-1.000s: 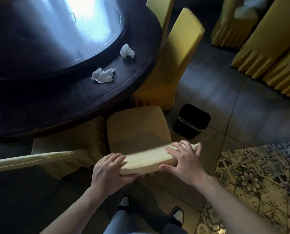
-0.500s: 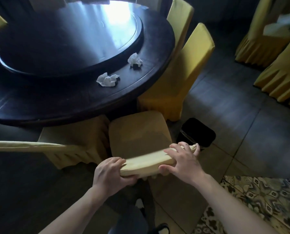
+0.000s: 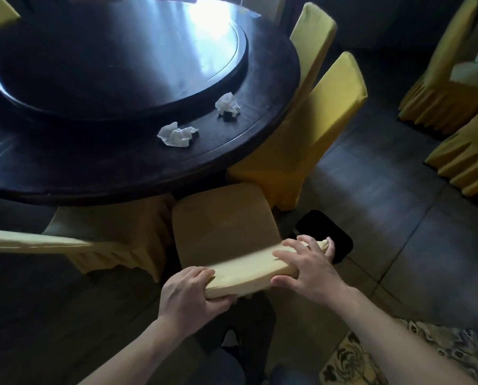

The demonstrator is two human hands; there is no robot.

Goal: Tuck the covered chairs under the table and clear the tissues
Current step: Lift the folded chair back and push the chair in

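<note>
We have the chair (image 3: 226, 234) low in the middle of the frame, its front seat edge just under the rim of the dark round table (image 3: 260, 151) that fills the upper left. Our left hand (image 3: 187, 295) curls round the left end of the backrest top, thumb beneath, and our right hand (image 3: 307, 268) lies over the right end, fingers spread and thumb pressing the near face. The yellow cover looks like loose, soft cloth, so we judge it may slide over the stiff frame; gripping the rail through the fabric at both ends seems the best hold. The chair probably has modest weight and should push evenly. Two crumpled tissues (image 3: 176, 134) (image 3: 227, 104) lie on the table's outer ring, light and easy to pinch up. A black bin (image 3: 340, 243) stands on the floor just beyond our right hand.
</note>
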